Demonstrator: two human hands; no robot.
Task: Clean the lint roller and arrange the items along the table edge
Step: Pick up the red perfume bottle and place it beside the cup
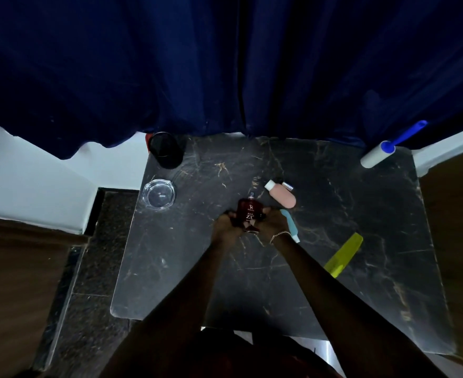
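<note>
Both hands meet over the middle of the dark marble bench [334, 268], closed together around a dark red bottle [248, 214]. Left hand [226, 227] grips the bottle's left side, right hand [270, 222] its right side; fingers wrap the lower part. The bottle's label faces the camera, its spray top points toward the far edge. Cannot tell whether the bottle rests on the bench or is lifted off it. A thin bracelet [279, 236] sits on the right wrist.

Lint roller [380, 154] lies at the far right corner of the bench, white roll on the surface, blue handle [410, 132] pointing up and off the edge against the blue curtain [225, 64]. It is well apart from both hands.

Just beyond the right hand lies a pink bottle [283, 196] with a white cap, on its side, tilted. A small silver-capped item [287, 186] lies just behind it, mostly hidden. A light blue tool [289, 222] lies beside the right wrist, partly covered by it. A yellow-green comb [343, 255] lies to the right of the right forearm, diagonal.

On the left side of the bench, a clear glass ashtray [158, 195] sits near the left edge. A black cup [166, 152] stands upright at the far left corner, near the curtain hem.

Everything apart from the red bottle is untouched by the hands.
</note>
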